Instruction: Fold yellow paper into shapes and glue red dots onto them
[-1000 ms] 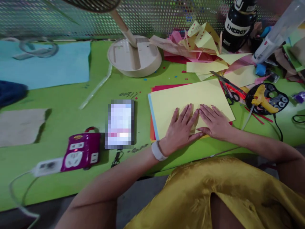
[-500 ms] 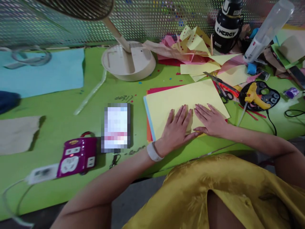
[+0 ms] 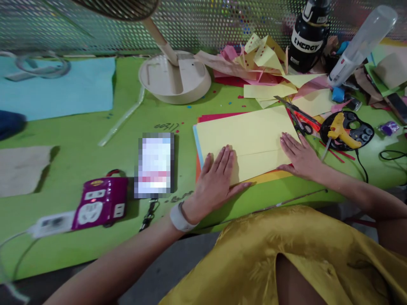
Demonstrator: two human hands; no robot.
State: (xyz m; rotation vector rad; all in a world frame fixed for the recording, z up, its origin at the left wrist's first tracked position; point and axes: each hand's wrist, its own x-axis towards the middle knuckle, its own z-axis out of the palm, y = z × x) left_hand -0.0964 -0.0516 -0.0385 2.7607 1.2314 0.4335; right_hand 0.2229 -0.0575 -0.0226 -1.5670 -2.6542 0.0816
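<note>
A pale yellow sheet of paper lies on top of a stack of coloured sheets, whose blue, orange and red edges peek out. A crease or edge line runs across its lower part. My left hand rests flat on the sheet's lower left, fingers stretched out and thumb along the near edge. Flat on the right end of the sheet lies my right hand, its fingers spread. Neither hand grips anything. Beside the right hand are scissors, an orange utility knife and a yellow glue gun on a black holder.
Left of the stack lies a phone, with a purple power strip farther left. Behind stand a fan base, a paper scrap heap, a black bottle and a clear bottle. A blue sheet covers the back left.
My hands have slid apart along the paper, the left one toward the left and the right one toward the right edge. The line across the sheet now shows between them.
</note>
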